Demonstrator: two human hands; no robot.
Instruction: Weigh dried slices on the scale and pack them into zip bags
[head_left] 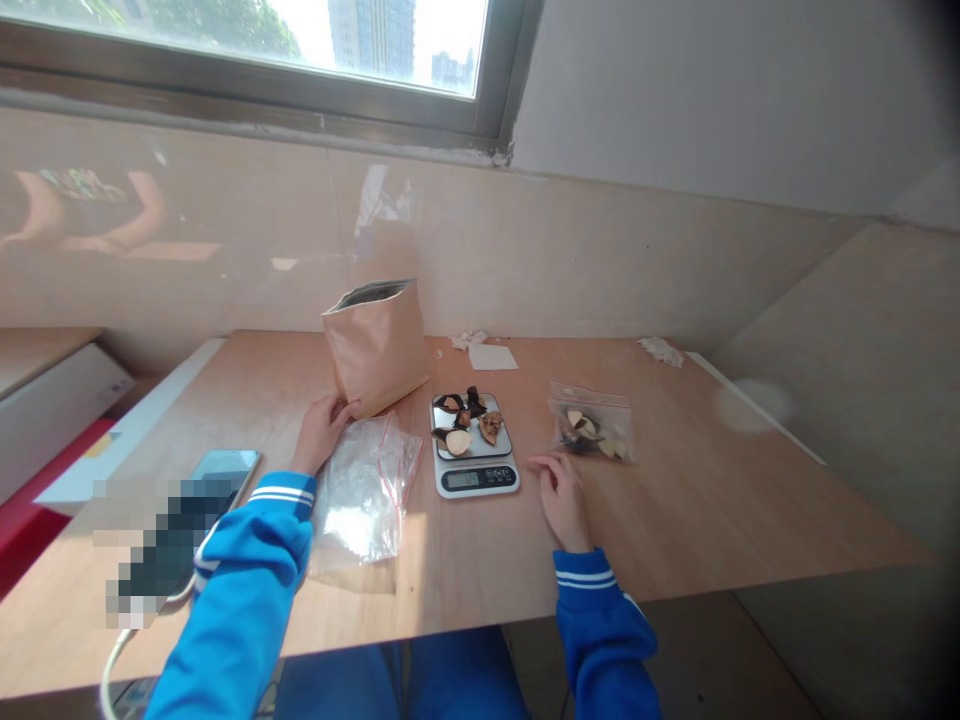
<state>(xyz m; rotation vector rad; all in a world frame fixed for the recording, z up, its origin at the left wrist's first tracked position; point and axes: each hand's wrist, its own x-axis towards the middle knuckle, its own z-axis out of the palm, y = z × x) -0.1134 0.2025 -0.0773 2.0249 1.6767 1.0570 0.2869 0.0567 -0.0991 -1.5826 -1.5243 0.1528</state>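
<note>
My left hand (322, 432) lies on the table at the lower left corner of an upright brown paper pouch (377, 345), fingers stretched out, touching the top of the clear zip bags (360, 490). Resting beside the right edge of the digital kitchen scale (480, 481) is my right hand (562, 498), its fingers loosely apart and nothing in them. Several dried, dark-edged, pale slices (454, 440) sit on the scale's plate. The display is lit, but its digits are too small to read. A filled zip bag (592, 425) with similar pieces lies beyond my right hand.
A phone (199, 520) with a white cable (112, 665) lies at the left. Behind the scale are a white paper piece (493, 357) and crumpled tissue (469, 340); another crumpled tissue (660, 350) lies at the back right. A tiled wall (562, 260) borders the wooden table (697, 500).
</note>
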